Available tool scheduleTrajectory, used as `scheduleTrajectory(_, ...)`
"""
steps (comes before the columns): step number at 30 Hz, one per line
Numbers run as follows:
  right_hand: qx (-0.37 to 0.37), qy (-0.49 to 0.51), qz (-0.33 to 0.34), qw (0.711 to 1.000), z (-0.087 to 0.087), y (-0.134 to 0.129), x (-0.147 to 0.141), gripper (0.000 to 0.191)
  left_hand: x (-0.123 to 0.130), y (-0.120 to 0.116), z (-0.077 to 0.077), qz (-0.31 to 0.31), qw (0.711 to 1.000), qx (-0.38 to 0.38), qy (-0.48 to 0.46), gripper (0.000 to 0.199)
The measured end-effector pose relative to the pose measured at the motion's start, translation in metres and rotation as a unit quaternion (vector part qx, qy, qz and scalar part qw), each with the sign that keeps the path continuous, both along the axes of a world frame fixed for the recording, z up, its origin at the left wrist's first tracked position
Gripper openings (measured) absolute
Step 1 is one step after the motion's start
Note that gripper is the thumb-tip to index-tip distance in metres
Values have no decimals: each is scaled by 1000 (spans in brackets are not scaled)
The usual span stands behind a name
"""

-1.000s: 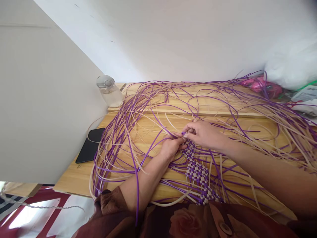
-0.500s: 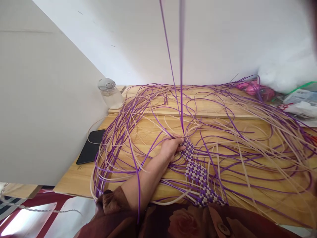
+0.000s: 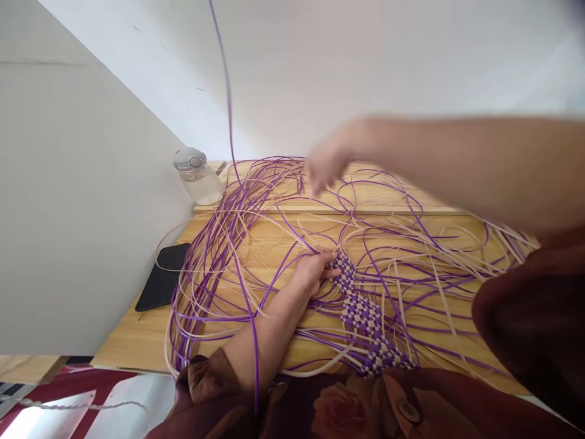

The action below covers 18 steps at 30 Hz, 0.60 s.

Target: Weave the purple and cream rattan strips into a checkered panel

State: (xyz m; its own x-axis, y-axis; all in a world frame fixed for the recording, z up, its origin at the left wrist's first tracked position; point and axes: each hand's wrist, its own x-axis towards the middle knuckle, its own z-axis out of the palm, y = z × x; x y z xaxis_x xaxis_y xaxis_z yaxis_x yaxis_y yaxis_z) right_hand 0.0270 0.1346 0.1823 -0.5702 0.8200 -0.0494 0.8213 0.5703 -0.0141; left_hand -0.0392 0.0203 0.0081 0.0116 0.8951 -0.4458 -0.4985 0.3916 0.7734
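A woven purple and beige checked strip (image 3: 363,314) lies on the wooden table, with many loose purple and beige strands (image 3: 219,231) fanning out on both sides. Its upper end is pinched by my left hand (image 3: 315,268), thumb on top and fingers at the edge. My right hand (image 3: 329,161) is blurred by motion above the strands, beyond the strip's top end; its fingers point down and what they hold, if anything, cannot be made out. A long purple strand (image 3: 228,91) rises through the air to the left of my right hand.
A clear bottle with a grey lid (image 3: 198,177) stands at the back left. A black phone or tablet (image 3: 163,277) lies at the left edge of the wooden table (image 3: 123,341). A wall rises behind, and a grey panel stands on the left.
My right hand and forearm have come into view from the right. The upright purple strands over the strip have gone; one now arcs farther left. My left hand keeps its hold.
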Motion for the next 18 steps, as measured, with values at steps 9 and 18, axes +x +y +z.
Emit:
scheduleTrajectory(9,-193,12,205,959,-68,-32,43,10,0,0,4,1,1000,4,-2,16)
scheduleTrajectory(18,-138,84,279,947,-92,-24,35,11,-5,-1,2,-39,997,34,-62,20)
